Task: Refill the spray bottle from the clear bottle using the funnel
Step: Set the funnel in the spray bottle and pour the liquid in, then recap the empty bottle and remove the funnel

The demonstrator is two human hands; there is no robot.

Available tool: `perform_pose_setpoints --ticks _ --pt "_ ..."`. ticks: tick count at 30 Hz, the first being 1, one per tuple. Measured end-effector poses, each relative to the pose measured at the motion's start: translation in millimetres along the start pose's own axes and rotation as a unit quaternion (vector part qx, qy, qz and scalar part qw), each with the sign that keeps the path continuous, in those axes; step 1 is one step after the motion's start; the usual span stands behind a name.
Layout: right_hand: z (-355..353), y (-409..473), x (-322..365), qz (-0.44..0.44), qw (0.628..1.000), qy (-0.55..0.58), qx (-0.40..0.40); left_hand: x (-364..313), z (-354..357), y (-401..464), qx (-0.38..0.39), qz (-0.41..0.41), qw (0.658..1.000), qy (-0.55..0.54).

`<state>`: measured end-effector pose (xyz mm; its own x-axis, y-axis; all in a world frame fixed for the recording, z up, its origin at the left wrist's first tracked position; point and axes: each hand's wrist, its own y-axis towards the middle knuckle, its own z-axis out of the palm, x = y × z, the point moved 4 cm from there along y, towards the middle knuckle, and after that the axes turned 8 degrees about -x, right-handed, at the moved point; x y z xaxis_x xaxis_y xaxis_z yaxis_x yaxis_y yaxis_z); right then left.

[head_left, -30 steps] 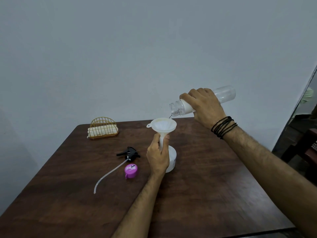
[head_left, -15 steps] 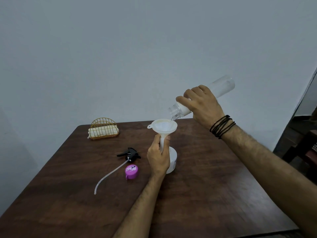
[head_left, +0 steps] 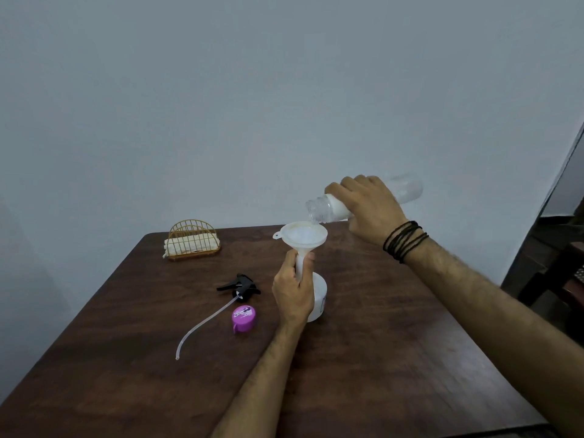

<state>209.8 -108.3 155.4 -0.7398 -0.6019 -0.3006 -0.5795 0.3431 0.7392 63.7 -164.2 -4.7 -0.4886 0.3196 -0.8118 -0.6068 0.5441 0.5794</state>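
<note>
Clear bottle (head_left: 328, 208) tilts flatter now than half second ago, mouth just above funnel (head_left: 300, 237). Right hand (head_left: 368, 207) grips bottle; left hand (head_left: 294, 294) grips funnel stem over spray bottle (head_left: 318, 298) on counter (head_left: 395, 343). Step: pouring. Next: probably steeper tilt, funnel kept steady.

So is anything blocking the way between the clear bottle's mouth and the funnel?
Nothing visible. The clear bottle, tilted in the right hand, has its open mouth just above the funnel bowl, with only air between them.
</note>
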Motion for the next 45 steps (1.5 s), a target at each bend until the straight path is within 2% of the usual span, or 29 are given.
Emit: perform_pose_setpoints --ticks 3,7,10,15,18,20,23,25,28,31,34,36,38,40,42,45 --pt "3.9 -20.1 -7.0 0.143 0.981 0.122 0.054 -1.0 0.1 -0.1 0.006 -0.003 1.0 -0.001" --pt "3.2 -52.2 -7.1 0.305 0.907 0.285 0.058 -4.1 -1.8 -0.8 0.005 0.002 1.0 -0.007" --pt "1.4 -72.7 2.1 0.365 0.851 0.373 0.052 -4.9 -3.3 -0.9 0.011 -0.002 1.0 -0.014" --pt "8.4 -103.1 23.9 0.439 0.714 0.545 0.015 -9.5 -7.2 0.3 0.056 -0.006 0.997 -0.053" --pt "11.0 -114.3 47.7 0.442 0.661 0.606 0.015 -9.3 -15.0 -0.6 0.102 -0.013 0.992 -0.069" --pt "13.7 -118.8 62.5 0.438 0.639 0.632 0.025 -4.9 -25.0 -0.9 0.096 -0.035 0.993 -0.067" --pt "19.2 -122.8 83.9 0.425 0.633 0.645 0.051 4.6 -54.0 6.1 0.053 -0.03 0.998 0.013" --pt "22.5 -122.2 99.5 0.411 0.633 0.653 0.069 16.9 -73.5 13.2 0.068 -0.007 0.988 0.139" --pt "28.9 -117.6 117.2 0.4 0.637 0.655 0.072 32.4 -93.1 15.2 0.182 0.013 0.922 0.34" --pt "33.8 -109.9 131.4 0.39 0.638 0.661 0.066 42.8 -100.0 3.8 0.3 0.022 0.854 0.426" --pt "37.9 -105.0 142.6 0.388 0.636 0.664 0.065 50.6 -103.4 -1.7 0.333 0.018 0.85 0.409" --pt "40.4 -102.7 148.1 0.388 0.636 0.663 0.068 50.5 -106.3 0.5 0.329 -0.011 0.866 0.376" --pt "42.5 -100.1 153.3 0.39 0.638 0.66 0.071 43.4 -112.8 11.8 0.293 -0.055 0.899 0.322" --pt "45.6 -97.9 157.0 0.393 0.641 0.656 0.07 29.2 -123.5 31.2 0.215 -0.087 0.946 0.228" --pt "48.4 -93.9 160.9 0.391 0.646 0.652 0.068 10.0 -134.7 50.6 0.146 -0.109 0.978 0.105" --pt "51.7 -86.2 168.6 0.382 0.665 0.639 0.063 -27.8 -140.9 64.8 0.141 -0.102 0.984 -0.05"
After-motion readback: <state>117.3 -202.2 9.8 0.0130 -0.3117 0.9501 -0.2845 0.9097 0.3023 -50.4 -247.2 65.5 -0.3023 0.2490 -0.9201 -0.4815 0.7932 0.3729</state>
